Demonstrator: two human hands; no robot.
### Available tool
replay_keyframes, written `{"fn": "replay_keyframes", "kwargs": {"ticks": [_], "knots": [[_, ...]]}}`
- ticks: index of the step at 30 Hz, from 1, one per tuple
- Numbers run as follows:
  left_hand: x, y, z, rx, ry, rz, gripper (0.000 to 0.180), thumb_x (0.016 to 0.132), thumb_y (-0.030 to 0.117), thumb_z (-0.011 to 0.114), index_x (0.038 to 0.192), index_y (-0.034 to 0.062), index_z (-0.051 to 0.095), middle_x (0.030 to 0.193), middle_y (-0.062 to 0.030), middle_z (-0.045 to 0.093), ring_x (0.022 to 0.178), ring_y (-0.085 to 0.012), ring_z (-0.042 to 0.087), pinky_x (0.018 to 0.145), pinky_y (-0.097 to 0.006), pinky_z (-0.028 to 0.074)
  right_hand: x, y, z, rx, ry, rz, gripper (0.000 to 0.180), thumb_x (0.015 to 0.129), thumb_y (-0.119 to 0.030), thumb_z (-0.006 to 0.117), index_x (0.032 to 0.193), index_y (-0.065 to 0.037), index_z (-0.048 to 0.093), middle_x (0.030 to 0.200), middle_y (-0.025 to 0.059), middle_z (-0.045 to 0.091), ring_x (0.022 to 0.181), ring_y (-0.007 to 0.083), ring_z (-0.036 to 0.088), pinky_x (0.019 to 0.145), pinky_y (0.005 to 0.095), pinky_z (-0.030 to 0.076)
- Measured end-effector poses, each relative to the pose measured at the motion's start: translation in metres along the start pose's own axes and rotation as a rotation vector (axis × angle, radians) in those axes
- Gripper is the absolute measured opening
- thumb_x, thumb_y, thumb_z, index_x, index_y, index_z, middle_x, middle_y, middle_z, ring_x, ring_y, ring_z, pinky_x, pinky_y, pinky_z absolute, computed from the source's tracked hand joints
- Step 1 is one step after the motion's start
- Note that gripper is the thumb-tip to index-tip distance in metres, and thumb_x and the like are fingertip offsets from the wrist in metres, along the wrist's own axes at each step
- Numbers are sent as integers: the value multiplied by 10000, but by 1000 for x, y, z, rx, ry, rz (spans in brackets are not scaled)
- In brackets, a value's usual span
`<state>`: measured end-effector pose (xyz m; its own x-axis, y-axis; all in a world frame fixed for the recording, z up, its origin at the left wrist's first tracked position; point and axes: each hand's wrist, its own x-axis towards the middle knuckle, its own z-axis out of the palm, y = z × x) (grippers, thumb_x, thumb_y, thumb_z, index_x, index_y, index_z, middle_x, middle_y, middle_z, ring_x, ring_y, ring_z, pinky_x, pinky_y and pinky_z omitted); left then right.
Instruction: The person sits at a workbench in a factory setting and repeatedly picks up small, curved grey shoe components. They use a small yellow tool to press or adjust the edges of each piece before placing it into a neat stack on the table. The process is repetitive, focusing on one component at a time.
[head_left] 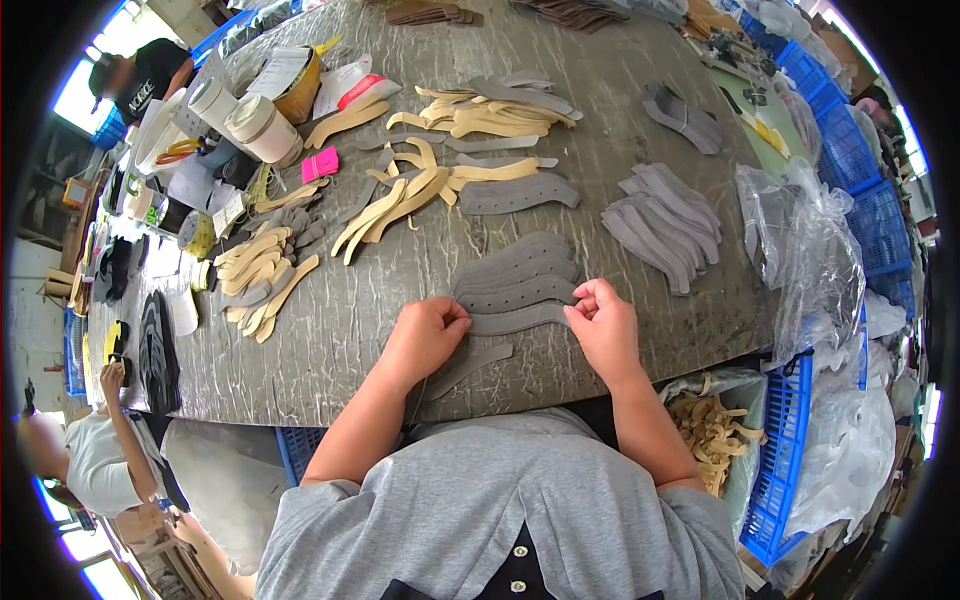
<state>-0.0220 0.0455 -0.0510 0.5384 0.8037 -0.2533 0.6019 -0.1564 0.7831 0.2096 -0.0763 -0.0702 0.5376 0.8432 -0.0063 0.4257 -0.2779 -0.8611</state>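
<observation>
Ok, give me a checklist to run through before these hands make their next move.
1. Left hand at the left end of the front grey strip: ok.
2. Right hand at that strip's right end: ok.
3. Firmness of both grips: cannot tell.
4. Grey pieces behind it squared into one neat stack: not ok, they are fanned out, overlapping.
5. Tan strips clear of both hands: ok, they lie farther up the table.

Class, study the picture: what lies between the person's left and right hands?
In the head view, a curved grey strip spans the stretch between left hand and right hand.
</observation>
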Motion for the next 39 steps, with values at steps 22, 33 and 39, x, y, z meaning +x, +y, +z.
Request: {"fn": "replay_keyframes", "kwargs": {"ticks": [22,33,39], "knots": [[-21,29,-6,-26,63,249,52,858,12,657,908,6,641,893,-138,653,702,-233,623,651,-320,497,-17,-42,19,-303,2,-704,249,725,-148,775,965,-192,721,864,-39,615,887,183,565,883,404,325],[-10,44,-13,-101,24,528,635,884,390,673,1333,5,442,1122,-164,586,737,-217,621,676,-324,516,44,-20,-69,-676,470,-522,147,800,-141,718,945,-161,713,840,14,646,914,213,574,914,468,330],[-14,71,5,283,71,826,961,747,664,603,1415,21,347,1283,-205,471,840,-364,655,675,-422,560,-14,-78,3,228,-318,-471,110,792,-94,674,862,-10,690,814,170,669,748,349,639,660,408,502]]}}
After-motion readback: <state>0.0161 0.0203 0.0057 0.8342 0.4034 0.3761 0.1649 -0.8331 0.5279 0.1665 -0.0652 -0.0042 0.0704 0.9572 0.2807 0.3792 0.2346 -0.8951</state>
